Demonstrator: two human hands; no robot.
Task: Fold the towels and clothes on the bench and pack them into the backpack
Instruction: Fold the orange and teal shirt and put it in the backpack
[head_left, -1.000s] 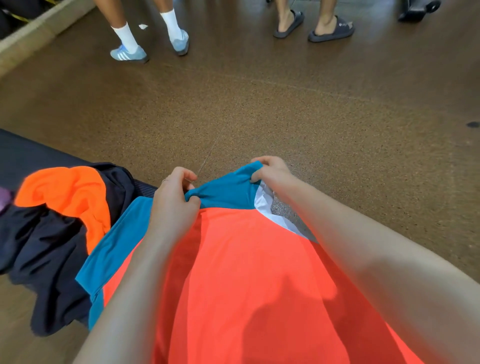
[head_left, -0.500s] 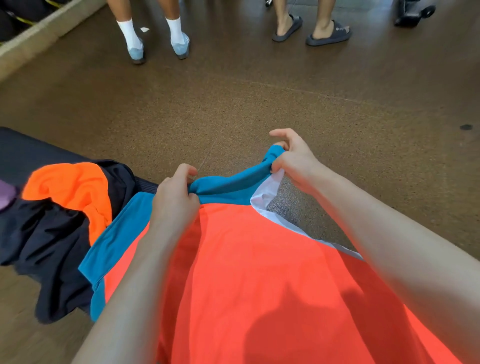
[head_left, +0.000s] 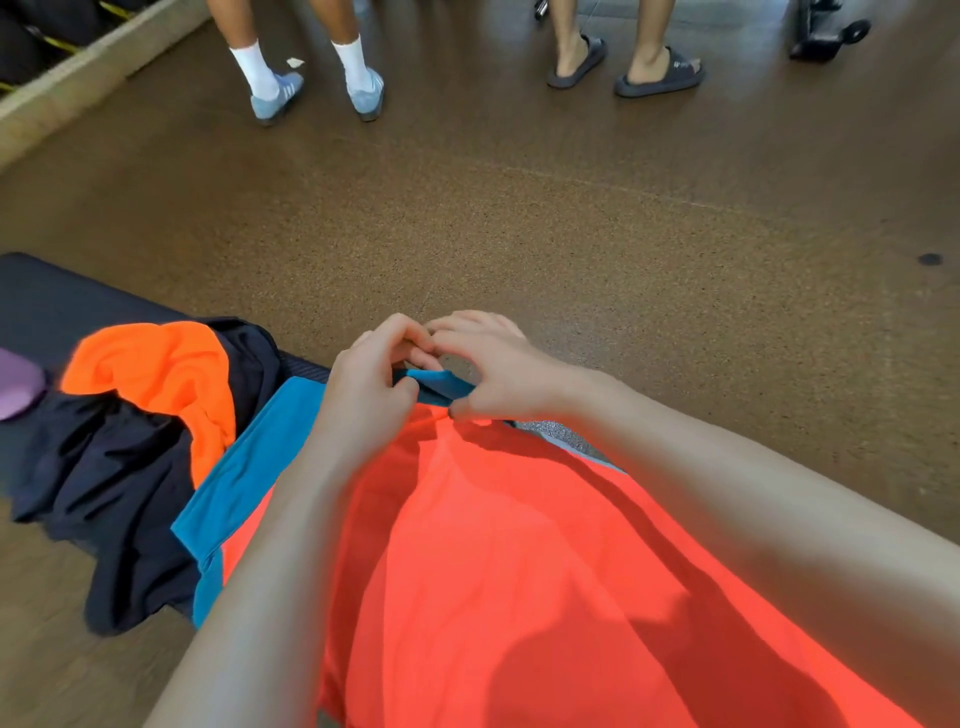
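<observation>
Both hands, left hand (head_left: 366, 402) and right hand (head_left: 493, 374), pinch the shirt's (head_left: 493, 571) blue edge together at the bench's (head_left: 62, 301) far edge; the shirt runs back toward the person.

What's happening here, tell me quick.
A person is folding a coral shirt with teal trim. Both hands, left hand and right hand, pinch the teal edge, brought close together. Beside it on the bench lies a dark garment with an orange piece. No backpack is in view.
</observation>
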